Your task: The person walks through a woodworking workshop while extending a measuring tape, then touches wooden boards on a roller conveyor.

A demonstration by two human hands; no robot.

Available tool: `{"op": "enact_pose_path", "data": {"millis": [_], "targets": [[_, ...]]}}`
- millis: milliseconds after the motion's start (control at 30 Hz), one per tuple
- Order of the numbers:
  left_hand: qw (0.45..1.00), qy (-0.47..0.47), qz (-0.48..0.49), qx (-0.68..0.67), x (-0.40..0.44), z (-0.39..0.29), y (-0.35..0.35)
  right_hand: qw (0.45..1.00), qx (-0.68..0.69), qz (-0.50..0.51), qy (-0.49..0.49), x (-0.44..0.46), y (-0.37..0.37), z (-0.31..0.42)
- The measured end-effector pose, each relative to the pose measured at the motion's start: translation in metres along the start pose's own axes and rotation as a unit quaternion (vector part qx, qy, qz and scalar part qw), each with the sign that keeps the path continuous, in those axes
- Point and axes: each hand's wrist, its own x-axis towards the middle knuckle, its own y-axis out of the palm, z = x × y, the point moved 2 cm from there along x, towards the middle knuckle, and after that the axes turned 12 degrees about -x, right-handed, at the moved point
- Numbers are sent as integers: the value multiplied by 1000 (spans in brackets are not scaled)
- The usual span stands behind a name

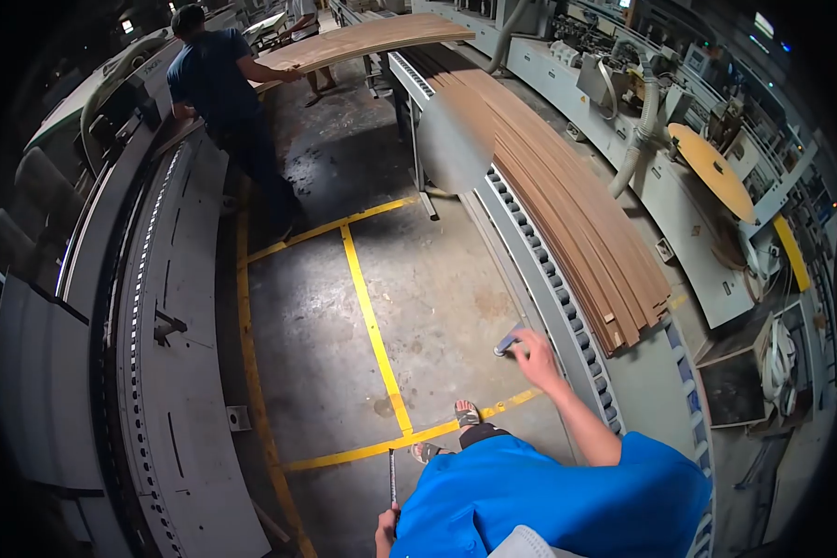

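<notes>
My right hand (537,361) is out in front at the right, its fingers closed on a small blue-grey flat object (508,340) whose kind I cannot make out. Low in the view, by my blue shirt, my left hand (386,534) grips a thin narrow ruler-like strip (392,476) that points forward over the floor. To the right of my right hand runs a roller conveyor (556,279). Long brown wood boards (567,195) lie stacked on it.
A person (223,102) in dark clothes stands at the far left, hands at a large curved-looking panel (372,39). A long grey machine bed (181,353) runs along my left. Yellow tape lines (367,302) mark the floor. Machinery (623,130) with a hose stands at the right.
</notes>
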Motion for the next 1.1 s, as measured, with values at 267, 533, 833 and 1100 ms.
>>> {"op": "enact_pose_path", "data": {"millis": [267,533,833,1100], "targets": [[998,54,17,-1,-44,-69,16,956,-291,8,27,45,-47,-64],[999,17,32,-32,12,-17,1,954,-293,55,36,28,-44,-55],[998,-51,-3,-35,-26,-9,15,956,-282,64,49,-6,-59,-47],[999,-33,10,-34,-12,-4,22,961,-270,52,32,-8,-62,-41]]}}
